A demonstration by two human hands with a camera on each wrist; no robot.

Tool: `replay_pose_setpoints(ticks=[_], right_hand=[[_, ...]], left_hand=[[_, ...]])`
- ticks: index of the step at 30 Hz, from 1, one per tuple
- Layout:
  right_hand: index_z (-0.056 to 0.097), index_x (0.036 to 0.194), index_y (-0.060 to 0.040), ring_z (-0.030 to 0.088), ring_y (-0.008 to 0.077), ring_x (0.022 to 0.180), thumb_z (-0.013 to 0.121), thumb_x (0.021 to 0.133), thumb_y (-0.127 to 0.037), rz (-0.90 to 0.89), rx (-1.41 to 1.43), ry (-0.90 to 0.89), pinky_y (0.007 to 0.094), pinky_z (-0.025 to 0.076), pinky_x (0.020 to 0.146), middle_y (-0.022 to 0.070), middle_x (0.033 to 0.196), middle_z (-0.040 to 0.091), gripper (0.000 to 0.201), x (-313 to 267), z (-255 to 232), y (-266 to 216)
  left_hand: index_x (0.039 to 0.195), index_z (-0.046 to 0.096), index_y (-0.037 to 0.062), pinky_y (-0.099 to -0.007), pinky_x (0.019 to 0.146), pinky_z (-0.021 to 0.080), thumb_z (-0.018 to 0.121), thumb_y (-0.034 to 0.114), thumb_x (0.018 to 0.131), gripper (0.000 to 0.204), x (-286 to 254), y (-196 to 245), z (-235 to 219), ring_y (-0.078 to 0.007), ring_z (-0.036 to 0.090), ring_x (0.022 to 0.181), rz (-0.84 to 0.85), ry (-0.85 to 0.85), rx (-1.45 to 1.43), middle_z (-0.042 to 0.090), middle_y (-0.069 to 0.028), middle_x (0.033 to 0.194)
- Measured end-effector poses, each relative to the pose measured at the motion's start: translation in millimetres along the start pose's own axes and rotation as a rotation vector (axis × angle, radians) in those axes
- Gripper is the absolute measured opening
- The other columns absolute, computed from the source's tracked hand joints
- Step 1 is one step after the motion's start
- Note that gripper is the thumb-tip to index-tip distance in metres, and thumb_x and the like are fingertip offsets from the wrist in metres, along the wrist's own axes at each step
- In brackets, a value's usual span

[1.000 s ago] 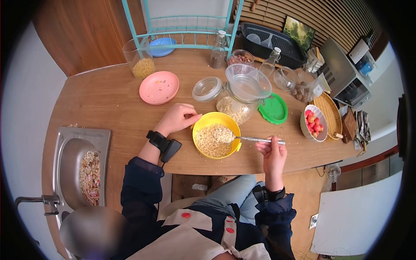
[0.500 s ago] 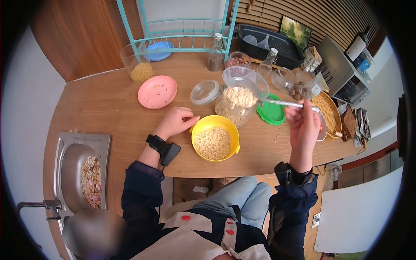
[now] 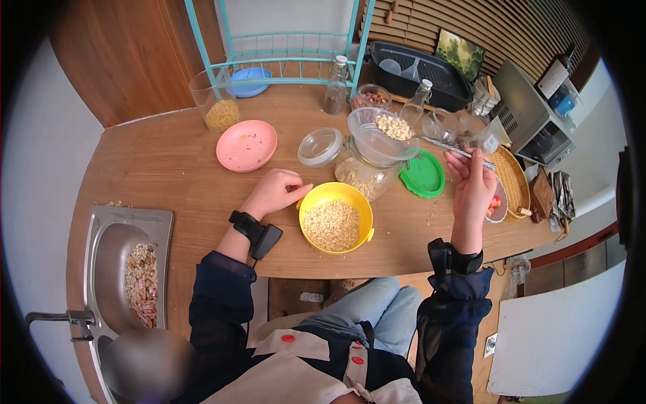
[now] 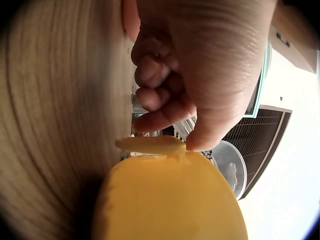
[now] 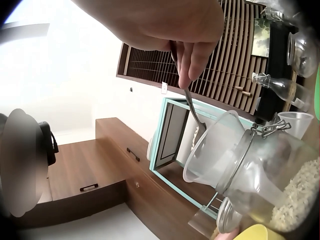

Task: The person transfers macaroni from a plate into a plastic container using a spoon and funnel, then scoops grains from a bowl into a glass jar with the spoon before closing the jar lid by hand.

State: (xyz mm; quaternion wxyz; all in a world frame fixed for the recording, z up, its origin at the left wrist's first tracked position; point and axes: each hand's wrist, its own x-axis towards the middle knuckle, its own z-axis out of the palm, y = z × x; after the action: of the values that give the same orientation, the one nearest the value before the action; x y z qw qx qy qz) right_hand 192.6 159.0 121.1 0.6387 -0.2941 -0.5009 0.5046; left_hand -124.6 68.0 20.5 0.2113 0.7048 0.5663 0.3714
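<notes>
The left hand (image 3: 274, 192) is at the rim of the yellow bowl (image 3: 367, 229), which holds oats. In the left wrist view, the thumb and curled index finger of the left hand (image 4: 182, 95) meet the yellow bowl (image 4: 170, 200) at its rim and side tab. A metal spoon (image 3: 444, 145) is gripped by its handle in the right hand (image 3: 472, 192). Its bowl, heaped with oats (image 3: 393, 127), is over the clear funnel (image 3: 377, 148) in the mouth of a glass jar (image 3: 360, 183) partly filled with oats. The right wrist view shows the spoon (image 5: 191, 106) beside the funnel's rim (image 5: 187, 172).
Around the jar are a glass lid (image 3: 319, 147), a green lid (image 3: 424, 176), glass bottles and a bowl of nuts (image 3: 371, 98). A pink plate (image 3: 246, 146) lies left. Right are red fruit (image 3: 493, 206) and a wicker tray (image 3: 513, 176). The sink (image 3: 111, 266) is far left.
From the yellow bowl, the right hand has carried the loaded spoon up and away to the funnel; in the last half second the spoon shifted slightly farther back. The left hand has stayed at the rim.
</notes>
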Motion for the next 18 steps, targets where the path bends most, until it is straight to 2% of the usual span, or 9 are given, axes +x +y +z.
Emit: replay_pose_setpoints(ticks=[18], right_hand=[[0.05, 0.097, 0.0075, 0.063, 0.0258, 0.085, 0.043, 0.093, -0.022, -0.049, -0.047, 0.004, 0.0277, 0.052, 0.073, 0.0194, 0.088, 0.061, 0.03, -2.4, 4.8, -6.6]], left_hand=[[0.062, 0.059, -0.0013, -0.0301, 0.046, 0.035, 0.061, 0.024, 0.08, 0.031, -0.2, -3.2, 1.3, -0.0191, 0.048, 0.046, -0.039, -0.019, -0.011, 0.053, -0.0096, 0.054]])
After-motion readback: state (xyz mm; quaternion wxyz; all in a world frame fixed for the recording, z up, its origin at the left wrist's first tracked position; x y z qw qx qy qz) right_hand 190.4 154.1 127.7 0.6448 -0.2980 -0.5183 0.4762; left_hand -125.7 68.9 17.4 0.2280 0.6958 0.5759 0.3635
